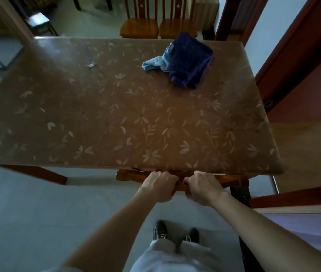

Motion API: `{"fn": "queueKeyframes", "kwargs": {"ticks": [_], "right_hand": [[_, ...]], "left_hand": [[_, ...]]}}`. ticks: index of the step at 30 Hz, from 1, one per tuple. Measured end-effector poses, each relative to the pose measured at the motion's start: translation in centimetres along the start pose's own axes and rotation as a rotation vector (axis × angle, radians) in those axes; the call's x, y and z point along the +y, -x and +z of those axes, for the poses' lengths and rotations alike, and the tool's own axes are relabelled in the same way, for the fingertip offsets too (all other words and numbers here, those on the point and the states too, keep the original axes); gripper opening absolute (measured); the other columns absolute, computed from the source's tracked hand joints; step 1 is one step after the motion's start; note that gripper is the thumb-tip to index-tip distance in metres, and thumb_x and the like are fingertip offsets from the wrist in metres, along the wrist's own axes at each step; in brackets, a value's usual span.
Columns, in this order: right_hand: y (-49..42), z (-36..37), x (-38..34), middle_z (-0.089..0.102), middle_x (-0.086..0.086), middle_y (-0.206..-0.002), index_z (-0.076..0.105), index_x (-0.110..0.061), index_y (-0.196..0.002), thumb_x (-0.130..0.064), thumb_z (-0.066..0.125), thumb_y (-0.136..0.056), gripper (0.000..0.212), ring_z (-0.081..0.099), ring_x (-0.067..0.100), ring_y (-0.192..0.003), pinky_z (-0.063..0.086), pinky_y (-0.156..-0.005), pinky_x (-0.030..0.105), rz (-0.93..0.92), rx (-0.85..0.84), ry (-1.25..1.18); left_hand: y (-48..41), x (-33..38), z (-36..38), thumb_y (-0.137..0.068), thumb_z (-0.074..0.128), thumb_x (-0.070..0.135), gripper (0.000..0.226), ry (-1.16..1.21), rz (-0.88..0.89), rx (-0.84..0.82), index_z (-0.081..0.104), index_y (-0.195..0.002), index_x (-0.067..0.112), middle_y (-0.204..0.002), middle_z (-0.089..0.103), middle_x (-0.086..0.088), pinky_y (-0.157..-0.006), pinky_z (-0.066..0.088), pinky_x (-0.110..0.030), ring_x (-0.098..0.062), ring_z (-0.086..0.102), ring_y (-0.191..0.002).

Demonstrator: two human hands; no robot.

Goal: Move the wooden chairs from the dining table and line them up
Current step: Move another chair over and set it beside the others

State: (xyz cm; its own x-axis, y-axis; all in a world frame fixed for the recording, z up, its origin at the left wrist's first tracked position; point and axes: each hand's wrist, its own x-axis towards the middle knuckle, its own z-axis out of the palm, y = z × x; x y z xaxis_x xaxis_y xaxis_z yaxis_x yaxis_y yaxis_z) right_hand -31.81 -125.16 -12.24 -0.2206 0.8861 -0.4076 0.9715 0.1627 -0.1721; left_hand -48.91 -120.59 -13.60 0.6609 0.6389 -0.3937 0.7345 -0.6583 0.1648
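A wooden chair is tucked under the near edge of the dining table (38,118); only its top rail (130,176) shows below the tabletop. My left hand (158,186) and my right hand (202,188) both grip that rail side by side, fingers curled over it. Two more wooden chairs, one on the left (139,28) and one on the right (178,28), stand side by side beyond the far edge of the table, seats facing me. The table has a brown cover with a leaf pattern.
A dark blue cloth (190,59) and a light blue cloth (153,64) lie on the table's far right. A small clear object (91,65) sits far left of them. Red-brown door frames (285,61) stand close on the right. Pale tiled floor (28,213) lies under my feet.
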Motion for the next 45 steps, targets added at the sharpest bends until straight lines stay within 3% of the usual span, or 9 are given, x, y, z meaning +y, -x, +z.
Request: {"fn": "queueKeyframes", "kwargs": {"ticks": [8, 12, 15, 20, 28, 31, 34, 38, 45], "right_hand": [[3.0, -7.5, -2.1, 0.073, 0.002, -0.087, 0.068, -0.027, -0.099, -0.043, 0.062, -0.094, 0.017, 0.073, 0.025, -0.082, 0.060, -0.071, 0.040, -0.093, 0.100, 0.085], [4.7, -9.3, -3.7, 0.058, -0.009, -0.070, 0.060, -0.033, -0.084, -0.039, 0.067, -0.090, 0.011, 0.070, 0.020, -0.075, 0.059, -0.067, 0.039, -0.135, 0.064, 0.075], [6.5, -8.9, -5.8, 0.049, -0.014, -0.064, 0.067, -0.032, -0.087, -0.041, 0.071, -0.083, 0.010, 0.067, 0.019, -0.070, 0.053, -0.060, 0.034, -0.187, 0.044, 0.081], [8.9, -7.4, -11.5, 0.050, -0.013, -0.064, 0.052, -0.034, -0.067, -0.039, 0.072, -0.079, 0.024, 0.061, 0.017, -0.064, 0.042, -0.054, 0.030, -0.321, -0.007, 0.104], [9.9, -6.8, -28.1, 0.063, -0.007, -0.072, 0.053, -0.033, -0.066, -0.036, 0.075, -0.078, 0.026, 0.066, 0.018, -0.068, 0.060, -0.066, 0.042, -0.597, -0.116, 0.192], [9.1, -6.6, -36.4, 0.065, -0.009, -0.075, 0.058, -0.034, -0.070, -0.037, 0.075, -0.081, 0.021, 0.066, 0.013, -0.066, 0.060, -0.064, 0.036, -0.730, -0.128, 0.242], [8.1, -6.5, -44.9, 0.067, -0.010, -0.075, 0.071, -0.028, -0.082, -0.037, 0.077, -0.083, 0.011, 0.066, 0.009, -0.064, 0.060, -0.065, 0.032, -0.863, -0.132, 0.287], [6.3, -6.8, -56.1, 0.061, -0.011, -0.065, 0.065, -0.030, -0.072, -0.040, 0.078, -0.084, 0.021, 0.059, 0.004, -0.055, 0.045, -0.053, 0.018, -1.040, -0.093, 0.361], [2.0, -9.5, -70.3, 0.064, -0.007, -0.064, 0.063, -0.031, -0.066, -0.036, 0.079, -0.080, 0.022, 0.063, 0.013, -0.058, 0.058, -0.063, 0.038, -1.199, -0.055, 0.354]], "left_hand": [[3.4, -1.5, -7.3, -0.098, 0.060, 0.040, 0.018, -0.076, 0.138, 0.192, 0.069, -0.111, 0.031, -0.097, 0.074, 0.002, -0.066, 0.050, -0.035, -0.024, 0.074, -0.086], [6.3, -0.7, -9.1, -0.090, 0.067, 0.053, 0.024, -0.068, 0.102, 0.185, 0.064, -0.087, 0.029, -0.083, 0.066, 0.007, -0.062, 0.049, -0.033, -0.022, 0.072, -0.080], [10.2, 0.1, -8.4, -0.084, 0.070, 0.055, 0.028, -0.043, 0.037, 0.166, 0.069, -0.092, 0.029, -0.088, 0.067, 0.011, -0.067, 0.059, -0.035, -0.014, 0.068, -0.080], [18.4, 0.4, -6.0, -0.081, 0.071, 0.038, 0.015, 0.063, -0.082, 0.111, 0.058, -0.074, 0.034, -0.062, 0.050, 0.013, -0.056, 0.038, -0.027, -0.012, 0.052, -0.060], [35.3, -4.1, -1.4, -0.072, 0.078, 0.043, 0.017, 0.167, -0.375, 0.208, 0.072, -0.084, 0.033, -0.063, 0.056, 0.013, -0.055, 0.043, -0.032, -0.016, 0.058, -0.065], [42.8, -7.3, 0.7, -0.072, 0.078, 0.043, 0.020, 0.195, -0.492, 0.278, 0.076, -0.088, 0.032, -0.069, 0.062, 0.012, -0.051, 0.042, -0.026, -0.013, 0.057, -0.060], [50.0, -10.8, 2.2, -0.074, 0.079, 0.043, 0.014, 0.240, -0.593, 0.374, 0.075, -0.085, 0.036, -0.055, 0.043, 0.021, -0.046, 0.024, -0.015, -0.001, 0.045, -0.047], [58.6, -16.2, 3.3, -0.075, 0.082, 0.044, 0.015, 0.267, -0.736, 0.441, 0.069, -0.080, 0.038, -0.053, 0.038, 0.023, -0.045, 0.023, -0.016, 0.002, 0.040, -0.046], [68.0, -25.0, 1.5, -0.073, 0.079, 0.046, 0.019, 0.216, -0.908, 0.454, 0.074, -0.084, 0.031, -0.058, 0.047, 0.015, -0.046, 0.031, -0.024, -0.012, 0.054, -0.055]]}}
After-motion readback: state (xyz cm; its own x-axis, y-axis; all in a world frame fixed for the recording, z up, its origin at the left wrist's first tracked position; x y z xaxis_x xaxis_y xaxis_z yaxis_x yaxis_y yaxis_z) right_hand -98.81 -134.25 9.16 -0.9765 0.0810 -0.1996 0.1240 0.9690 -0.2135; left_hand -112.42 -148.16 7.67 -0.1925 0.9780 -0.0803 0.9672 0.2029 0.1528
